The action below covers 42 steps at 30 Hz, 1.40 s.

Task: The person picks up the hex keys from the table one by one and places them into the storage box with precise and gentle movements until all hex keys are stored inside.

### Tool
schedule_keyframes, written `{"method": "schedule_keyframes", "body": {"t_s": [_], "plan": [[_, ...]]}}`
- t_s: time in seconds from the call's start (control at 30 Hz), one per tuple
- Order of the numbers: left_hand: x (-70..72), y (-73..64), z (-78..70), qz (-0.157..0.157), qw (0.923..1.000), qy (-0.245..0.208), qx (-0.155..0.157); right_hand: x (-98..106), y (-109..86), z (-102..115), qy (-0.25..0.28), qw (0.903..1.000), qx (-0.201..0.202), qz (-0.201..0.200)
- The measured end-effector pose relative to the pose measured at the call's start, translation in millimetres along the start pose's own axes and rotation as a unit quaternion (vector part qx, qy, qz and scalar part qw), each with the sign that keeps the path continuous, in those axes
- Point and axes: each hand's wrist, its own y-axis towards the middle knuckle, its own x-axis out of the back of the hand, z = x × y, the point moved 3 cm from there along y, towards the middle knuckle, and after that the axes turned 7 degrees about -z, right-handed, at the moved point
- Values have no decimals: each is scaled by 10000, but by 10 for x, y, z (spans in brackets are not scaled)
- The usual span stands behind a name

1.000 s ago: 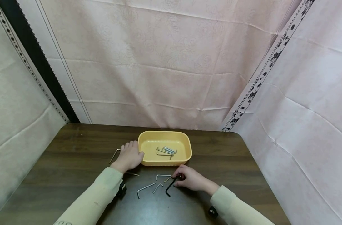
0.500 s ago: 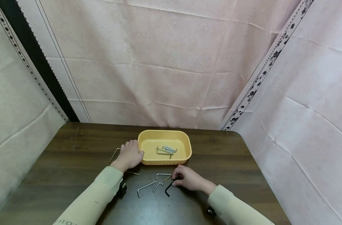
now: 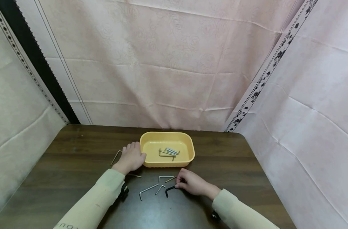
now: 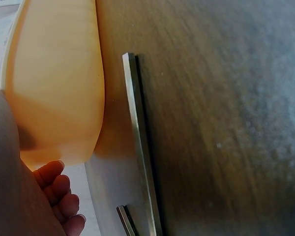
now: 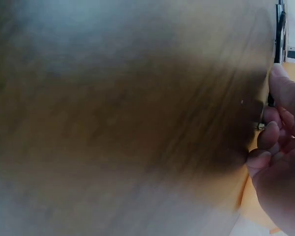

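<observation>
My right hand pinches a black hex key low over the table, its bent end pointing left. In the right wrist view, the thumb presses on the dark key, and a brass-coloured tip shows near the curled fingers. My left hand holds the left end of a yellow plastic tray, thumb over the rim, fingers along the outside. Several silver and brass hex keys lie in the tray. Nearer me, silver hex keys and a brass hex key are spread on the wood.
Two more brass hex keys lie by my left hand: one left of it, another partly hidden under the wrist. The dark wooden table ends at a pale curtain behind, with more cloth at both sides.
The black hex key has swung in my right fingers, from slanting down toward me to lying more sideways. My left hand and the tray have stayed in place.
</observation>
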Motion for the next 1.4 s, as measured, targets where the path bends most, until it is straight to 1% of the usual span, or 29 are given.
{"method": "schedule_keyframes", "body": {"t_s": [0.17, 0.3, 0.4, 0.47, 0.63, 0.73, 0.83, 0.93, 1.1, 1.2, 1.3, 1.4], "plan": [[7, 4, -13, 17, 10000, -2, 20, 85, -29, 21, -56, 9996, 85, -262], [11, 8, -14, 10, 10000, -41, 32, 207, -10, 40, 57, 9988, -60, -482], [1, 3, -10, 27, 9999, -80, 58, 308, 18, 67, 160, 9978, -175, -615], [-14, 1, -5, 41, 10000, -62, 55, 369, 39, 102, 240, 9975, -194, -635], [-31, 4, -6, -4, 10000, -10, 33, 506, 109, 237, 418, 9972, -19, -622], [-31, 16, -4, -42, 10000, -3, 44, 601, 190, 279, 465, 9954, -43, -837], [-40, 27, -1, -47, 10000, 6, 49, 698, 295, 251, 448, 9922, -298, -1124], [-46, 36, -1, -31, 10000, -7, 46, 766, 435, 176, 370, 9868, -634, -1442], [-28, 45, -15, -54, 10000, -48, 32, 748, 725, 26, 281, 9745, -1228, -1857], [-27, 60, -16, -72, 10000, -34, -2, 687, 883, -39, 345, 9692, -1544, -1888], [-37, 86, -8, -70, 10000, -2, -52, 610, 1010, -94, 306, 9685, -1739, -1755], [-46, 115, -3, -80, 10000, 42, -34, 540, 1104, -135, 91, 9690, -1893, -1588]]}}
